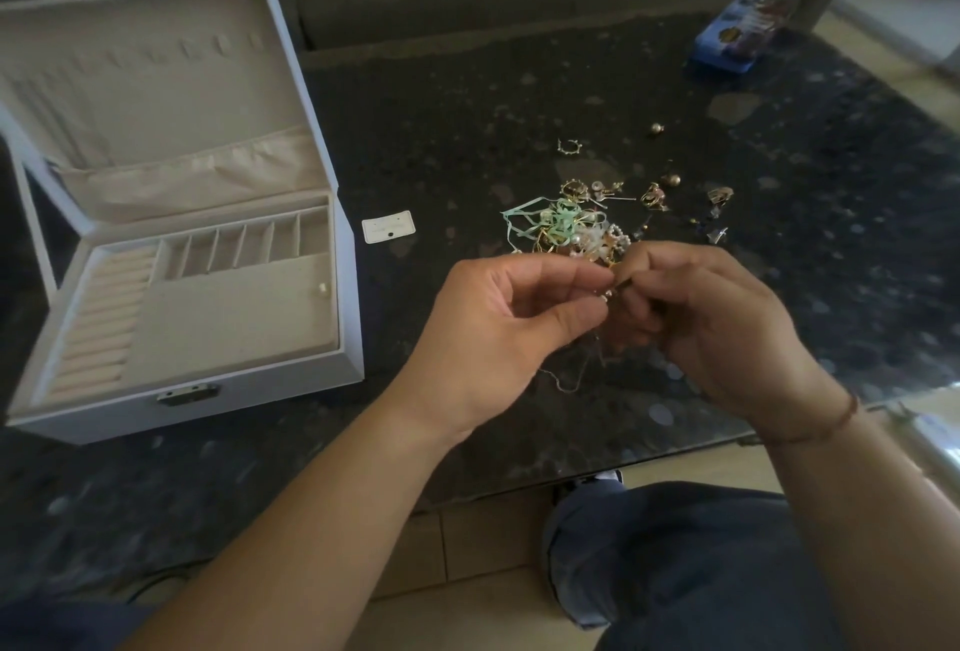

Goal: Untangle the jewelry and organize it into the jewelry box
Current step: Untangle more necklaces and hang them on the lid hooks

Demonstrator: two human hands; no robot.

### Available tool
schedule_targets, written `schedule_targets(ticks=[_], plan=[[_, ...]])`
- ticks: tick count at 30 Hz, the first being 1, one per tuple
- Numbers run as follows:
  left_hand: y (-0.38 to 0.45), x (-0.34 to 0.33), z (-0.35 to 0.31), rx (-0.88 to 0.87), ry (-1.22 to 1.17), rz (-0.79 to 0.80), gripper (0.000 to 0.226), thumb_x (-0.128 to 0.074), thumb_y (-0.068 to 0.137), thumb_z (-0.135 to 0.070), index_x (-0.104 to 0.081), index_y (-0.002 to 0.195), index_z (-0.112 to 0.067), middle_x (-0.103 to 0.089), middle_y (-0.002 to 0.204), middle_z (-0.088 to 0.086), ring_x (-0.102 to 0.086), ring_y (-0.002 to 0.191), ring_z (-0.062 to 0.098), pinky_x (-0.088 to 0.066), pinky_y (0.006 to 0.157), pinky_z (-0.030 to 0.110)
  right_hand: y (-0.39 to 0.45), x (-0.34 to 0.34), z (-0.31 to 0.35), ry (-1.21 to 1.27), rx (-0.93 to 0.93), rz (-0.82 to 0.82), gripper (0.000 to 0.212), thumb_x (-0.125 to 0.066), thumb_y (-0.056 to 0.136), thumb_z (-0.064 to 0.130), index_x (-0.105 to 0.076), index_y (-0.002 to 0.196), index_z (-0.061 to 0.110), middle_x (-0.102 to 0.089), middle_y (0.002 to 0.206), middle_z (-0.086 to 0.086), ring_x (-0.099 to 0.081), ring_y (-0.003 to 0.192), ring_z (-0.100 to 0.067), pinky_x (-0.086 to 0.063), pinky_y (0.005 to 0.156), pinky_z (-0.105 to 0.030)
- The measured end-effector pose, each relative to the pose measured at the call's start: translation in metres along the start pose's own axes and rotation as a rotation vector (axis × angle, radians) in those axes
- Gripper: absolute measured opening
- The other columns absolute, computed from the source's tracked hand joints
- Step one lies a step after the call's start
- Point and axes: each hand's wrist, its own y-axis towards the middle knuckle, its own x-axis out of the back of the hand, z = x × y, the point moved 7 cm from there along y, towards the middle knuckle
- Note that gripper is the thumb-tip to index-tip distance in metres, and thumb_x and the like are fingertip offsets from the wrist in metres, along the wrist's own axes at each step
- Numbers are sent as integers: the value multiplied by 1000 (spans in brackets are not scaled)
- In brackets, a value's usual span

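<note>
A tangled heap of jewelry (pixel 576 226), with gold pieces, pearls and pale green ribbon, lies on the dark table. Just in front of it my left hand (pixel 498 323) and my right hand (pixel 711 323) meet, both pinching a small piece of jewelry between fingertips. A thin chain (pixel 569 380) hangs down from the hands toward the table. The white jewelry box (pixel 260 385) stands open at the left, its beige tray divided into compartments and ring rolls. One small pearl piece (pixel 323 289) lies in the tray's large section.
Loose earrings and beads (pixel 670 180) are scattered behind and right of the heap. A small white card (pixel 388 226) lies between box and heap. A blue packet (pixel 740 34) sits at the far right. The glass table's edge (pixel 675 458) runs near my knee; a sofa stands behind.
</note>
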Motion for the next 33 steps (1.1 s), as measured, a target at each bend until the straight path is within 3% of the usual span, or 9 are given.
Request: schedule_targets(ticks=[5,13,18,23,28,31,33], plan=[[-2,7,-1,59,9,35,21,-71,84,0,-75,91,-20,-72,77,-10,-65,77,1,-52,75,17,-1,1,5,-123,99,-9,24,-53,83,18,-64,66,4,-54,56,6,-43,55,-10,-38,54,-20],[-6,6,-2,123,-34,192,7,-64,86,-10,-69,89,-14,-64,79,-4,-58,78,7,-48,75,20,-4,-7,8,-287,155,-2,18,-60,84,26,-71,83,12,-56,64,-12,-45,57,-17,-37,54,-24],[-5,6,-2,99,-18,212,5,-63,84,-9,-67,84,-13,-62,77,-2,-56,75,9,-48,73,20,-4,-9,10,-284,166,25,21,-62,86,26,-69,84,6,-57,65,4,-46,57,-7,-38,55,-17],[-6,7,6,106,46,230,11,-57,91,-15,-63,85,-22,-57,79,-8,-53,79,8,-46,77,24,-6,-7,10,-290,150,5,14,-65,84,29,-70,79,17,-56,62,11,-44,54,-5,-36,52,-15],[-7,9,9,-3,168,164,14,-48,96,-17,-54,87,-26,-51,86,3,-49,82,19,-47,79,37,-4,-5,10,-334,122,-15,15,-66,84,32,-70,79,18,-55,60,8,-44,53,-9,-36,50,-20],[-10,14,6,-133,255,79,13,-46,97,-15,-50,90,-25,-55,97,3,-54,93,15,-46,83,30,-4,1,11,-355,117,-85,11,-70,84,26,-71,76,19,-56,57,9,-45,52,-6,-36,49,-17],[-13,22,9,-159,171,21,13,-44,98,-14,-52,92,-22,-61,105,0,-58,104,17,-46,90,29,-5,7,12,-308,117,-157,10,-70,81,29,-72,74,22,-55,55,9,-44,49,-7,-35,47,-19]])
